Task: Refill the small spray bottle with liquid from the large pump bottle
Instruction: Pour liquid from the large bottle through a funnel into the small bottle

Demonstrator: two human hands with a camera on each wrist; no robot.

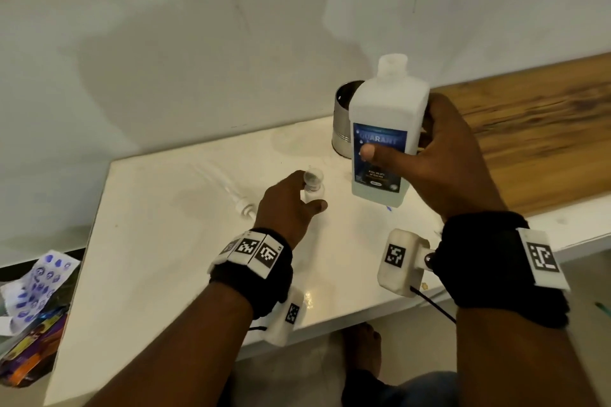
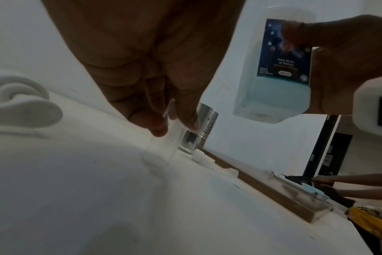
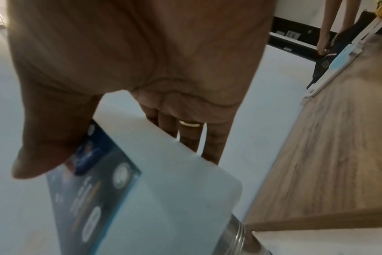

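The left hand [image 1: 287,208] sits nearest, low over the white surface [image 1: 165,258], its fingers [image 2: 157,127] closed round the small spray bottle [image 1: 313,190]. That bottle is clear, stands upright on the surface, and its neck is open at the top, with the thumb on its near side and the other fingertips on the far side. In the left wrist view the fingers pinch it near the top; how much liquid it holds is hard to judge through the clear wall.

Just left of those fingers, the white pump head [image 1: 246,207] with its thin tube lies flat on the surface, apart from both bottles.

To the right of the left fingers and a little farther off, the right hand [image 1: 443,158] grips the large pump bottle [image 1: 385,129]. The thumb presses across the blue label on the near face, and the other fingers [image 3: 191,136], one with a ring, wrap the far side. The bottle is upright or nearly so, its base lifted clear of the surface in the left wrist view, and its threaded neck is uncapped. Pale liquid fills only its lower part. It hangs to the right of the small bottle, near but not touching.

Beyond the right fingers, just behind the large bottle, a shiny metal canister [image 1: 344,116] stands on the surface against the white wall [image 1: 198,43]. A wooden ledge [image 1: 529,129] runs off to the right of it.
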